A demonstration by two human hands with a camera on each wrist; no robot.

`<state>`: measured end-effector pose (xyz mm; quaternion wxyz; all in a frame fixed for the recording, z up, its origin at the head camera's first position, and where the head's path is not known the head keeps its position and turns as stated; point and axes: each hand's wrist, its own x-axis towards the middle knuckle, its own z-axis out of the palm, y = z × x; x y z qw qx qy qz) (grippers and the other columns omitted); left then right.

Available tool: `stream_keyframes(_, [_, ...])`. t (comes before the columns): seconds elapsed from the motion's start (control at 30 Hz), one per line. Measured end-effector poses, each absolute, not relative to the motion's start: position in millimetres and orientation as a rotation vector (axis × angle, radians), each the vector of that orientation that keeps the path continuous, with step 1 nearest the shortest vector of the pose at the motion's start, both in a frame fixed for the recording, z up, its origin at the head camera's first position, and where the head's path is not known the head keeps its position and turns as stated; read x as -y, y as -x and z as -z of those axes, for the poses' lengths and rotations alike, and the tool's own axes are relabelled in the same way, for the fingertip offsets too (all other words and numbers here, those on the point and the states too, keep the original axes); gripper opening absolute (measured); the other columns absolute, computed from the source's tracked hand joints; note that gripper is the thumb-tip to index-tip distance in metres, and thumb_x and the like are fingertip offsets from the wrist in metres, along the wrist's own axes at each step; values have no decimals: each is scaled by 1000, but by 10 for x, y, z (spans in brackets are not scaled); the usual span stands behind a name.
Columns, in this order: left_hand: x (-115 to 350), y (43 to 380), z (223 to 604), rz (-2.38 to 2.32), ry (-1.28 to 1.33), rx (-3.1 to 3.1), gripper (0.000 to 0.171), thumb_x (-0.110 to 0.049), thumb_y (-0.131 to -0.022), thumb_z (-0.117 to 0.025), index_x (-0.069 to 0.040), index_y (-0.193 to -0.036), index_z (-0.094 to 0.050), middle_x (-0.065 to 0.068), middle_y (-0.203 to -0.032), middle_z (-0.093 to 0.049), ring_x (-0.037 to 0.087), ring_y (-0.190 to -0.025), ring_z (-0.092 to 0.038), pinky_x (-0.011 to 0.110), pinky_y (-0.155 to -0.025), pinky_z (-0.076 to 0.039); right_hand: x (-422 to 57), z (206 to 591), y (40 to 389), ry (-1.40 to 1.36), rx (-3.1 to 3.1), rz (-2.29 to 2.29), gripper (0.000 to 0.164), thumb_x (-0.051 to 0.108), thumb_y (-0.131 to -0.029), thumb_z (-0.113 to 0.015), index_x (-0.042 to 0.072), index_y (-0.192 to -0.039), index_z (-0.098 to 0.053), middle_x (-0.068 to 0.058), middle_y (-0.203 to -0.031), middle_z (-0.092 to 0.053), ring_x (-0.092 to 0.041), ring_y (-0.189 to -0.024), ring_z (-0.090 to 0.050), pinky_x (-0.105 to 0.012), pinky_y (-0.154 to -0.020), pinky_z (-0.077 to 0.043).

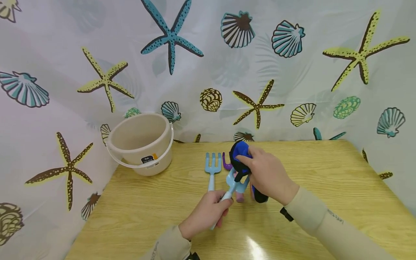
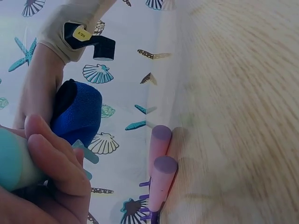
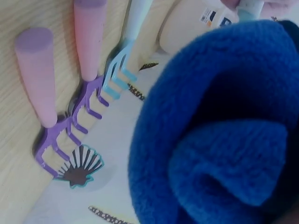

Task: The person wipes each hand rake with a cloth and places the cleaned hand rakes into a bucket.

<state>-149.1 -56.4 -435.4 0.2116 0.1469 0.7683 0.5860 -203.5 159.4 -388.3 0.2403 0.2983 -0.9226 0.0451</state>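
Observation:
My left hand [image 1: 208,213] grips the pale handle of a light blue hand fork [image 1: 240,186], its tines pointing away and to the right. My right hand [image 1: 268,173] holds a fuzzy blue and black cloth [image 1: 240,157], bunched and folded, which overlaps the fork's head in the head view. A blue and black end shows below that hand. In the left wrist view, light blue tines [image 2: 86,151] poke out beyond my curled fingers [image 2: 58,161], beside the cloth. The blue cloth [image 3: 159,116] fills much of the right wrist view and hides the fork's head there.
Another light blue fork [image 1: 212,166] lies on the wooden table [image 1: 162,209]. Beside it lie two purple hand rakes [image 3: 88,100] with pink handles [image 3: 37,70]. A beige bucket [image 1: 156,151] with a white handle stands at the back left. A shell-patterned curtain [image 1: 195,76] hangs behind.

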Motion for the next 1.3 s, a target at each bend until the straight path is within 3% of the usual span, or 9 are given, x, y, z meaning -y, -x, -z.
stream_keyframes(0.1, [573,1495,4340,-1617,-429,-2150,30,-27,-103,-53,-7,-81,-57,4,-63,-52,13,-37,-46,24,-37,-38,-1640,3877,2063,-770,2554,-118,52,-3,-72,-71,11,-122,-73,-24,-115,-65,-32,-89,-67,-40,-61,-57])
stream_keyframes(0.23, [586,1497,4323,-1601,-444,-2174,30,-26,-104,-54,-7,-81,-57,2,-63,-52,12,-37,-44,24,-36,-37,-1710,3902,2081,-732,2645,-148,47,-1,-77,-72,12,-121,-73,-22,-115,-65,-32,-94,-66,-40,-61,-57])
stream_keyframes(0.47, [589,1524,4339,-1597,-449,-2192,27,-24,-103,-55,-7,-82,-58,1,-64,-53,11,-38,-45,22,-36,-37,-1797,3900,2017,-708,2719,-310,48,-3,-81,-65,13,-125,-71,-9,-96,-58,-19,-75,-50,-30,-56,-46])
stream_keyframes(0.6, [613,1551,4367,-1609,-421,-2206,29,-26,-103,-55,-7,-82,-57,1,-64,-52,11,-38,-45,23,-37,-38,-1811,3874,1962,-702,2737,-371,44,-2,-85,-67,15,-125,-72,-5,-93,-55,-16,-72,-48,-29,-57,-44])
stream_keyframes(0.9, [640,1594,4386,-1697,-387,-2189,31,-27,-104,-54,-5,-83,-57,5,-64,-52,13,-39,-46,23,-39,-40,-1674,3885,1802,-788,2676,-313,45,0,-81,-72,16,-123,-73,-3,-90,-52,-16,-74,-47,-27,-58,-47])
stream_keyframes(1.13, [631,1554,4353,-1707,-400,-2156,30,-25,-105,-53,-5,-82,-56,4,-62,-51,11,-38,-45,22,-38,-39,-1675,3919,1877,-718,2582,-292,47,-1,-79,-71,13,-123,-72,-9,-92,-55,-20,-74,-51,-32,-57,-50])
stream_keyframes(1.3, [604,1495,4340,-1695,-419,-2138,29,-25,-104,-54,-5,-85,-59,1,-62,-51,11,-37,-44,22,-38,-38,-1716,3963,1946,-685,2584,-272,49,4,-78,-75,11,-126,-70,-15,-102,-60,-26,-85,-59,-39,-62,-56])
